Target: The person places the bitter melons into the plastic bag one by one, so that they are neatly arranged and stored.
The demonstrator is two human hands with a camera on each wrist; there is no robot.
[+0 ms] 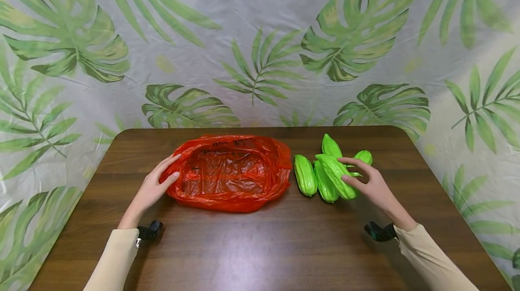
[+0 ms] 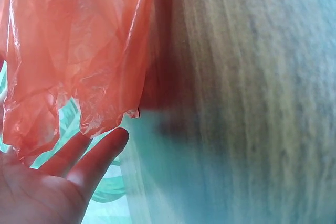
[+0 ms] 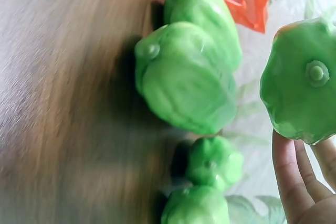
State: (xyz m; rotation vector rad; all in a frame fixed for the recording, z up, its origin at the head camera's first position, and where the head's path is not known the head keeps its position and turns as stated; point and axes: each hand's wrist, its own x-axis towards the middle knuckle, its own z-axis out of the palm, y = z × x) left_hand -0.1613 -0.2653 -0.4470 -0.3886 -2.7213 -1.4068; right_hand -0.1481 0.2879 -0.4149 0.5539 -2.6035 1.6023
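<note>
My right hand (image 1: 373,183) grips a glossy green bitter melon (image 1: 336,175) between thumb and fingers; in the right wrist view it is raised off the table, stem end facing the camera. Several other bitter melons (image 1: 305,176) lie close by on the table. To their left sits a red plastic bag (image 1: 227,203), its wide mouth spread upward and its inside showing. My left hand (image 1: 153,183) rests at the bag's left rim with fingers extended. In the left wrist view, fingers (image 2: 102,156) reach straight past the bag's ragged edge; the thumb is mostly out of sight there.
Everything stands on a dark brown wooden table (image 1: 252,246) with rounded back corners. Behind it hangs a pale cloth (image 1: 268,20) printed with green leaves. A black band (image 1: 149,230) circles the left wrist and another (image 1: 381,231) the right.
</note>
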